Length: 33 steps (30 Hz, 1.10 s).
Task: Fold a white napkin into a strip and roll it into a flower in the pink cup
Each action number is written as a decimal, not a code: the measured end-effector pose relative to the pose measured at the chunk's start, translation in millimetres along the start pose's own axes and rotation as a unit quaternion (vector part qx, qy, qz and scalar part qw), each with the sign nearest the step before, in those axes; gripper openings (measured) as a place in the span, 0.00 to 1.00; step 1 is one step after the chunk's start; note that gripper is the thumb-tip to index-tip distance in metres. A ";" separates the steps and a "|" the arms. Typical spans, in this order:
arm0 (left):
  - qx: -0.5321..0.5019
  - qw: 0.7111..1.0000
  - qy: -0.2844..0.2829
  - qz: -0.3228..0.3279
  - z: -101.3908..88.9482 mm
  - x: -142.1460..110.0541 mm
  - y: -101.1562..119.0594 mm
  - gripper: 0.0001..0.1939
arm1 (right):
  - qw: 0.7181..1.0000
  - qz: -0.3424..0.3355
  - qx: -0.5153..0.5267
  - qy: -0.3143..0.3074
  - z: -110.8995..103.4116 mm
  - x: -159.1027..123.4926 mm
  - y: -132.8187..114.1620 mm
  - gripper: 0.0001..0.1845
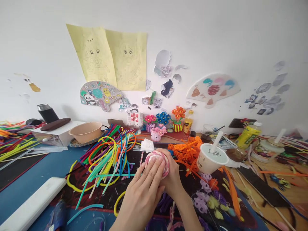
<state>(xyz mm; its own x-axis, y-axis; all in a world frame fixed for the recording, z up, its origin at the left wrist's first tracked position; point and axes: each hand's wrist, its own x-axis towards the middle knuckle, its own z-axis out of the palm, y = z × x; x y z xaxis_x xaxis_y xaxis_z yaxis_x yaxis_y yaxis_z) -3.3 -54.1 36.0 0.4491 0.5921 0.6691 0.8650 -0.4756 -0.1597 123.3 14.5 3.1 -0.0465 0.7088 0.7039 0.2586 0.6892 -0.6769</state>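
A round pink-and-white pipe-cleaner coil [164, 160] is between my two hands, over the dark mat. My left hand [144, 189] lies flat across its face, fingers stretched out and close together. From the right side and beneath, my right hand [174, 176] is wrapped around the coil, its fingers largely hidden. Just behind them is a small white piece [147, 145]. To the left spreads a heap of loose coloured pipe cleaners [108, 163], and to the right sits a pile of orange pipe-cleaner pieces [186, 152].
A lidded cup with a straw [213, 157] stands right of my hands, near purple pipe-cleaner flowers [202, 199]. Finished flower pots [156, 134] line the back. At left are a peach bowl [85, 132], a long white box [33, 205] and a blue tool [57, 216], perhaps a glue gun.
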 end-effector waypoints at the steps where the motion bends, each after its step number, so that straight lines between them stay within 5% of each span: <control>1: 0.000 1.000 -0.003 0.000 0.6 -0.3 0.6 0.22 | 1.000 0.001 -0.001 0.000 0.0 -0.1 0.4 0.16; 15: 0.028 1.000 -0.009 0.010 3.6 -2.6 -2.2 0.28 | 1.000 -0.001 0.004 0.005 0.8 -2.0 -0.3 0.20; 26: -0.007 1.000 -0.024 -0.010 1.3 -7.4 -2.6 0.29 | 1.000 0.005 0.026 0.009 5.9 -6.3 -1.8 0.13; 33: 0.017 0.999 0.023 -0.019 -2.4 -9.2 -1.6 0.27 | 0.999 0.021 0.036 0.006 8.0 -7.3 -5.4 0.18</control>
<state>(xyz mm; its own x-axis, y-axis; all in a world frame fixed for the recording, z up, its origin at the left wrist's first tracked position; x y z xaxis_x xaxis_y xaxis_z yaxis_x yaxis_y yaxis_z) -9.4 -60.3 31.9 0.4067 0.5785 0.7070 0.8883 -0.4311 -0.1583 114.5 6.9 -0.1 -0.0253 0.7354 0.6772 0.1891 0.6687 -0.7191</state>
